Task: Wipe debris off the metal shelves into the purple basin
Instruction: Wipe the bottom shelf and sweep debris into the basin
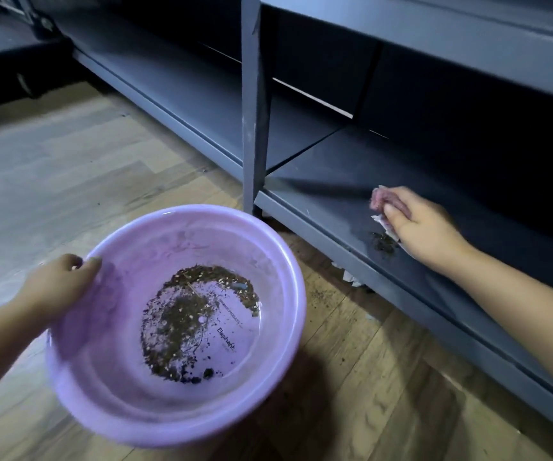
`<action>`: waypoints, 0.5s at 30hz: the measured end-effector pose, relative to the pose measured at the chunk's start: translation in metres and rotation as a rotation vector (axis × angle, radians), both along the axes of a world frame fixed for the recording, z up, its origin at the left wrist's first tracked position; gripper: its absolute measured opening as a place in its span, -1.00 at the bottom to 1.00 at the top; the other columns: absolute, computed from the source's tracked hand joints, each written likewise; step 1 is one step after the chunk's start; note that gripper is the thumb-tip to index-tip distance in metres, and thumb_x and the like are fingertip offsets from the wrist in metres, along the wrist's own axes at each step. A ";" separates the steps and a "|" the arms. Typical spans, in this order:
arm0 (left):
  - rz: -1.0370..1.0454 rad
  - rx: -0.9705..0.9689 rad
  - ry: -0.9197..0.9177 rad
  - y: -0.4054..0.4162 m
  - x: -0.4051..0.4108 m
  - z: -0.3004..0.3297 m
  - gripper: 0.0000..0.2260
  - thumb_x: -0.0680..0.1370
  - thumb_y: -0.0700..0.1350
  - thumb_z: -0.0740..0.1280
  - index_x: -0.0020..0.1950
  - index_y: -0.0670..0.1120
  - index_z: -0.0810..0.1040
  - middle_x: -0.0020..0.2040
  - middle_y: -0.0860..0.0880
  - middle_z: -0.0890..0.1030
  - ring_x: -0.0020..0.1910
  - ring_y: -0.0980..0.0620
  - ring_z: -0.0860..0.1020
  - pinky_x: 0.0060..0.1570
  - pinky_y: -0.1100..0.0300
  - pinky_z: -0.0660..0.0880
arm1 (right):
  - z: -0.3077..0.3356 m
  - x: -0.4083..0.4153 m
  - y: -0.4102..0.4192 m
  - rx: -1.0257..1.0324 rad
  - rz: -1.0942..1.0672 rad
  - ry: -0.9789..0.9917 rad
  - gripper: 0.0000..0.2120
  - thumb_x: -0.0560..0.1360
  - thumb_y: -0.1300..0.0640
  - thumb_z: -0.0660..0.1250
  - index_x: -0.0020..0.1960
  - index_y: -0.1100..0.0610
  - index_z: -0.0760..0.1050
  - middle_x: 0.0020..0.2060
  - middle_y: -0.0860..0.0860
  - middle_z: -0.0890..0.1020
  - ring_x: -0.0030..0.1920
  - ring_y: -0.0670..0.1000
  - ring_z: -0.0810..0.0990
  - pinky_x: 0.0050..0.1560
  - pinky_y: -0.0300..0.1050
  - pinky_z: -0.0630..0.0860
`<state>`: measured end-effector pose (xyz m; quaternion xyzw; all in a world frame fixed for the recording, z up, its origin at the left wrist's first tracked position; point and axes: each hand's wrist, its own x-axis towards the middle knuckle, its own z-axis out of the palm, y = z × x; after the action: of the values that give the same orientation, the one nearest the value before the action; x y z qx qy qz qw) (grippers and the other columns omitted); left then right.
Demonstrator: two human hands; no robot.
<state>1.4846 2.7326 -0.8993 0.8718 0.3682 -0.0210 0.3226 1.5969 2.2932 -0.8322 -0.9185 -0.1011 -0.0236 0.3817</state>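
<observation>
Left hand point(60, 281): curled over the basin point(268, 261) rim at 9 o'clock, thumb inside, the basin held over the floor point(69, 161).
Right hand point(414, 221): reached onto the shelf point(318, 201) at 3 o'clock, a pink cloth point(379, 199) bunched in the fingers.
Debris point(383, 242): piled by the cloth, near the shelf's front edge; more lay inside the basin.
Room: open shelf was seen toward 12 o'clock.

Both hands point(59, 281) seemingly curled, gripping.

My one head camera looked forward and steeply down, close over the purple basin point(175, 327) at lower left, facing the grey metal shelves point(385, 207) running across the right.
</observation>
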 end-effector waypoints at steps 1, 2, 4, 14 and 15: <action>0.058 -0.091 -0.039 0.004 -0.003 0.001 -0.56 0.54 0.12 0.33 -0.04 -0.31 0.56 -0.07 -0.32 0.60 -0.09 -0.30 0.55 0.02 -0.10 0.49 | 0.003 -0.001 0.009 0.012 0.014 -0.010 -0.78 0.59 0.15 0.17 -0.06 -0.15 0.47 -0.10 -0.25 0.56 -0.08 -0.16 0.56 -0.06 -0.50 0.42; 0.106 -0.189 -0.059 0.006 -0.007 0.004 -0.57 0.54 0.12 0.33 -0.07 -0.30 0.55 -0.17 -0.25 0.59 -0.21 -0.23 0.55 -0.06 -0.07 0.52 | 0.004 0.000 0.016 0.007 0.023 -0.014 -0.77 0.60 0.19 0.16 -0.01 -0.13 0.46 -0.08 -0.23 0.54 -0.11 -0.20 0.53 -0.18 -0.60 0.33; 0.140 -0.389 -0.063 0.008 -0.015 0.011 -0.61 0.56 0.06 0.34 0.00 -0.31 0.57 -0.24 -0.19 0.57 -0.30 -0.15 0.53 -0.23 0.04 0.57 | 0.004 0.002 0.025 0.019 0.048 -0.023 -0.77 0.61 0.22 0.15 0.13 -0.04 0.46 -0.04 -0.18 0.52 -0.12 -0.23 0.48 -0.26 -0.65 0.27; -0.103 -0.742 0.070 -0.053 -0.051 0.060 -0.37 -0.13 0.31 0.60 -0.21 -0.04 0.73 -0.11 -0.16 0.70 -0.28 -0.11 0.67 -0.34 0.10 0.63 | 0.006 0.004 0.025 0.115 0.046 -0.008 -0.81 0.61 0.24 0.13 -0.02 -0.01 0.44 -0.22 -0.20 0.52 -0.20 -0.13 0.47 -0.32 -0.59 0.31; -0.075 -0.757 0.062 -0.058 -0.051 0.063 -0.49 0.01 0.31 0.58 -0.26 -0.04 0.73 -0.11 -0.18 0.70 -0.27 -0.11 0.66 -0.26 0.07 0.63 | 0.005 0.002 0.022 0.114 0.042 0.010 -0.80 0.61 0.23 0.13 -0.05 -0.03 0.45 -0.23 -0.20 0.52 -0.21 -0.15 0.47 -0.28 -0.59 0.33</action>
<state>1.4331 2.6742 -0.8361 0.7028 0.3118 -0.1939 0.6093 1.5992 2.3153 -0.8271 -0.8929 -0.1172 -0.0168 0.4343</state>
